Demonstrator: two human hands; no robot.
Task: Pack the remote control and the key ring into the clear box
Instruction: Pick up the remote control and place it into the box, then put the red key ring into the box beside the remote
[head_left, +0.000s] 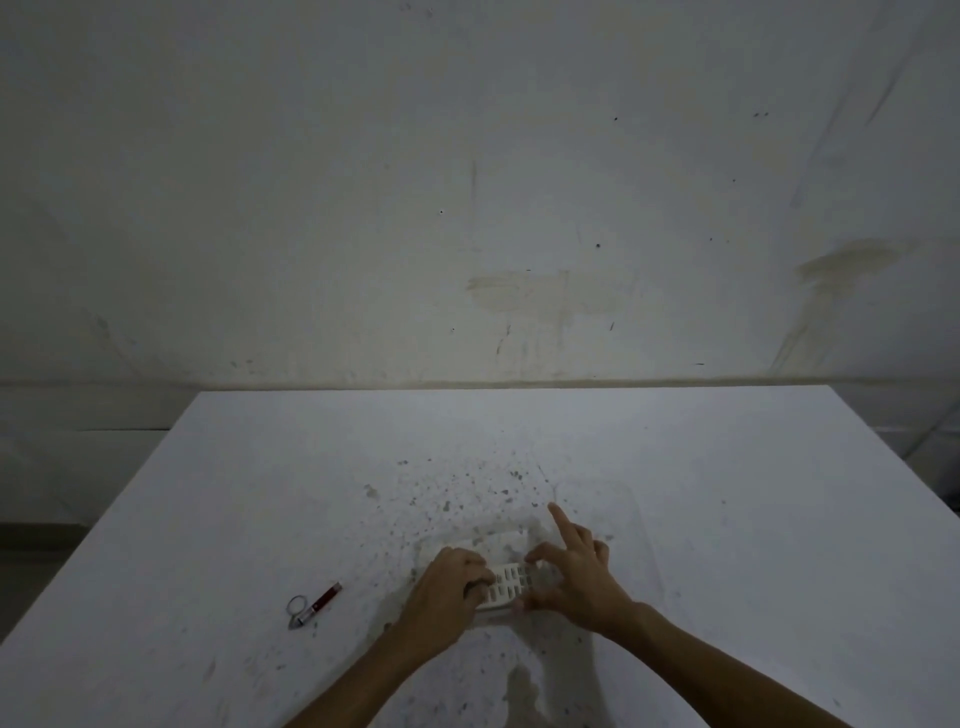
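Hands: two; I see the left hand and right hand, fingers gripping one remote control, right forefinger raised.
Key ring: one key ring, left on desk.
Clear box: one clear box, touching remote's far end.

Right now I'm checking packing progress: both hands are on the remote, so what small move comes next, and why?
Probably lower the remote control flat into the clear box. The left hand and right hand both hold it at the box, and how far in it sits cannot be told. The key ring lies on the table to the left, unpacked.
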